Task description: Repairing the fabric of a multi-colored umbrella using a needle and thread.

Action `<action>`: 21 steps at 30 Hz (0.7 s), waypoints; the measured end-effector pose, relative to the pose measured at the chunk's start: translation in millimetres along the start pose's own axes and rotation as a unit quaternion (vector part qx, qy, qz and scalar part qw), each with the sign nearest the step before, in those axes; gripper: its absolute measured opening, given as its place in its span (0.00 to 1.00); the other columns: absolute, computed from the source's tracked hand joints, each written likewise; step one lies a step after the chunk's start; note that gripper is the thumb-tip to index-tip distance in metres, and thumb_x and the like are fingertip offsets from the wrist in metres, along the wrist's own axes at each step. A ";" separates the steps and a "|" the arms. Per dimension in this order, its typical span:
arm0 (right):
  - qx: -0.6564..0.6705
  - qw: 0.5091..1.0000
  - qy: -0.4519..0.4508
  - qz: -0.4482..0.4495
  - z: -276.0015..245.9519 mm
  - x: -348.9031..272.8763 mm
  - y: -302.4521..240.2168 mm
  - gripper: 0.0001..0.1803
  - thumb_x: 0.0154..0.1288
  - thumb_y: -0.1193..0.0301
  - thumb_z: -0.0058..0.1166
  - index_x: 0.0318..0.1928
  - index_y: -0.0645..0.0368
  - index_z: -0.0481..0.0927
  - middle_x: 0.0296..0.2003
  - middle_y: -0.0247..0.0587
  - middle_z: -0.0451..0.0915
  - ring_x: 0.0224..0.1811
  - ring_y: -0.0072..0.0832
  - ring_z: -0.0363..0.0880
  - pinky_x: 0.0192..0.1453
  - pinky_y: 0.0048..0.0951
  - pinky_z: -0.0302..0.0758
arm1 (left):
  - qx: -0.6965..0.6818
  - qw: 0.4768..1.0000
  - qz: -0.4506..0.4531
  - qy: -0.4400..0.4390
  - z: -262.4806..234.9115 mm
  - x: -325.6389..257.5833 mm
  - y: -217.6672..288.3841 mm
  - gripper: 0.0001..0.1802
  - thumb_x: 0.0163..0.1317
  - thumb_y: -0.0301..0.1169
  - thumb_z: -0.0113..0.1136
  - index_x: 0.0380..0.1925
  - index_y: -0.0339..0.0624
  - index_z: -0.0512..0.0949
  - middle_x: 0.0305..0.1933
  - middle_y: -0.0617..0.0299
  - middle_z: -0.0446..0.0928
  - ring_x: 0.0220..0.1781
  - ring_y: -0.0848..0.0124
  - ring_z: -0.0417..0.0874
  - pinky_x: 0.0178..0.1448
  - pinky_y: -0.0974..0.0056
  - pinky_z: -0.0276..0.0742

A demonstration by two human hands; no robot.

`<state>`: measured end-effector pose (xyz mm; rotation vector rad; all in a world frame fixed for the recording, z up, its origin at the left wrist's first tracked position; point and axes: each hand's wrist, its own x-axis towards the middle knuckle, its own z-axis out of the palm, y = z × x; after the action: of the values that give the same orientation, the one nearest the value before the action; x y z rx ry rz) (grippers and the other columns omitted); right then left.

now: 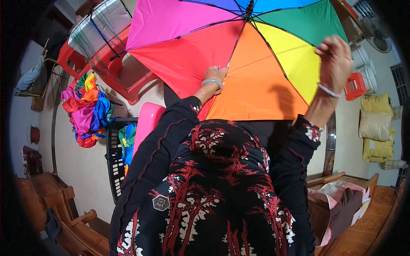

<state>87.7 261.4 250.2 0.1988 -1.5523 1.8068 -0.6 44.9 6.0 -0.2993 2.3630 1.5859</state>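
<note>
An open rainbow-panelled fabric umbrella with thin black metal ribs fills the upper centre of the frame, its inner side turned toward the person. The left hand, with a pale grey bangle on its wrist, rests against the cloth where the red and orange panels meet beside a rib; its fingers are curled in close on that seam, and something small and thin seems to stick up from them, too small to identify. The right hand is raised at the upper right, closed into a loose pinch against the yellow panel near the green one; whether it holds a thread or only the cloth cannot be told.

Judging from this, the work is fine handwork on the canopy along a rib. It likely goes best if the left hand keeps the cloth flat and taut at the seam while the right draws steadily, not jerking, so the fabric does not pucker and the rib stays aligned under its seam.

At the left of the frame a heap of rainbow cloth lies by a black plastic crate, and red plastic chairs stand at the upper left.
</note>
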 end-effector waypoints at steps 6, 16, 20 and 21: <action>0.005 0.995 0.063 -0.074 -38.6 0.3 -28.0 0.08 0.60 0.75 0.46 0.39 0.66 0.68 0.26 0.43 0.73 0.24 0.26 0.71 0.26 0.23 0.72 | 0.171 0.983 0.056 0.030 5.2 10.4 -9.1 0.19 0.44 0.41 0.58 0.27 0.33 0.76 0.29 0.44 0.76 0.34 0.52 0.78 0.36 0.55 0.74; -0.186 0.966 -0.081 0.161 15.7 -30.4 94.0 0.08 0.61 0.72 0.43 0.34 0.66 0.69 0.22 0.43 0.73 0.17 0.24 0.73 0.19 0.23 0.73 | 0.229 0.967 0.093 0.058 -0.5 -4.8 -4.7 0.16 0.43 0.37 0.59 0.28 0.35 0.77 0.33 0.43 0.75 0.39 0.50 0.76 0.40 0.55 0.74; -0.152 0.918 -0.161 0.328 47.6 -72.5 159.7 0.07 0.59 0.75 0.41 0.28 0.66 0.70 0.18 0.40 0.72 0.16 0.23 0.72 0.16 0.25 0.71 | 0.188 0.975 0.102 0.058 -5.1 -4.6 -6.1 0.13 0.46 0.34 0.56 0.26 0.34 0.76 0.28 0.43 0.76 0.34 0.54 0.79 0.36 0.56 0.75; -0.150 0.919 -0.157 0.328 41.5 -81.7 189.2 0.07 0.59 0.75 0.41 0.28 0.66 0.70 0.18 0.40 0.72 0.16 0.23 0.72 0.16 0.25 0.71 | 0.123 0.990 0.064 0.039 -7.1 -9.3 1.2 0.12 0.47 0.33 0.54 0.25 0.33 0.76 0.25 0.44 0.76 0.30 0.56 0.79 0.34 0.57 0.74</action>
<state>17.2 189.1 65.8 -0.2223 -2.3038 2.0550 6.9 38.9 12.7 -0.1639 2.6524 1.3352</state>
